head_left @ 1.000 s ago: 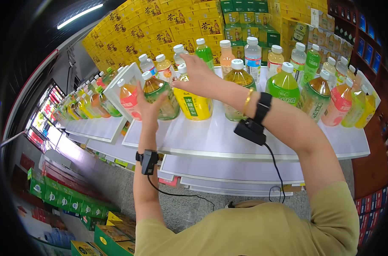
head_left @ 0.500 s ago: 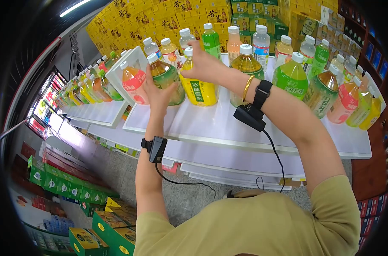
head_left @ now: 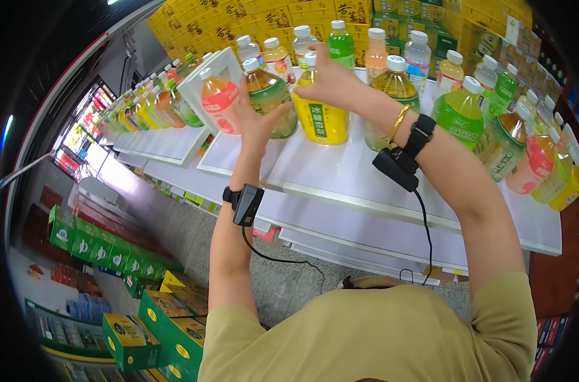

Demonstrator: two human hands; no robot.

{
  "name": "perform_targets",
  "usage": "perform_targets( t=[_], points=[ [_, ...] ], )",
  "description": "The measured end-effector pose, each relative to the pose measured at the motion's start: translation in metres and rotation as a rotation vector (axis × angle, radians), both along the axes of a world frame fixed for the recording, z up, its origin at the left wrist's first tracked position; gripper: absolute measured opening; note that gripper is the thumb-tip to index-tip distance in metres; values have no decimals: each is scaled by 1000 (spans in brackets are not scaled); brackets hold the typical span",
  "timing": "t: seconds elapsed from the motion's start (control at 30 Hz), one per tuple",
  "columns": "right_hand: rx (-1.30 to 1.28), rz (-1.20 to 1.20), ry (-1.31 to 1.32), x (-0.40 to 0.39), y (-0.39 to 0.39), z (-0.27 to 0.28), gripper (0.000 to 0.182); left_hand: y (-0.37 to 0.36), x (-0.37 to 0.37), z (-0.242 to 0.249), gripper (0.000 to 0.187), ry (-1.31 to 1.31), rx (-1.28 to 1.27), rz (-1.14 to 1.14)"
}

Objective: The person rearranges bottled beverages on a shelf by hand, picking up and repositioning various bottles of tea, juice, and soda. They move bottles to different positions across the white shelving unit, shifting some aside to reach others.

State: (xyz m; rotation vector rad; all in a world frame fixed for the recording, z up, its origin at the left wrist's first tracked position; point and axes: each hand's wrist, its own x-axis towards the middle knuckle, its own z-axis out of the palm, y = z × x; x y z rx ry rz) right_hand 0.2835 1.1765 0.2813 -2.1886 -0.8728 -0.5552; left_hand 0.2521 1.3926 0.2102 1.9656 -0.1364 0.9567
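I see one left hand (head_left: 259, 124), fingers spread, by one big green-and-brown plastic bottle (head_left: 276, 95) and one pink-and-orange plastic bottle (head_left: 220, 103). One right hand (head_left: 331, 79), thumb and fingers apart, is at the top of one yellow plastic bottle (head_left: 326, 122). I can't tell if they touch. All three bottles stand on the white shelf (head_left: 334, 173).

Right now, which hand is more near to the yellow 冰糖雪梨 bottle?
The right hand: it is at the neck of the yellow 冰糖雪梨 bottle, beside the white cap. The left hand is farther off, to the left, in front of the green-labelled bottle.
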Motion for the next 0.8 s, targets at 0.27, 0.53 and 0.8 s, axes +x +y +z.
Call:
perform_targets(
  t=[0.27, 0.53, 0.8],
  points=[
    [85, 76, -367, -72, -35, 2, 98, 54, -25, 30, 101, -185, -265, 92],
    [173, -260, -545, -129, -113, -28, 80, 119, 31, 5, 111, 9, -86, 103],
    [195, -291, -320, -108, -130, -49, 87, 106, 30, 3, 95, -107, 7, 218]
  ],
)
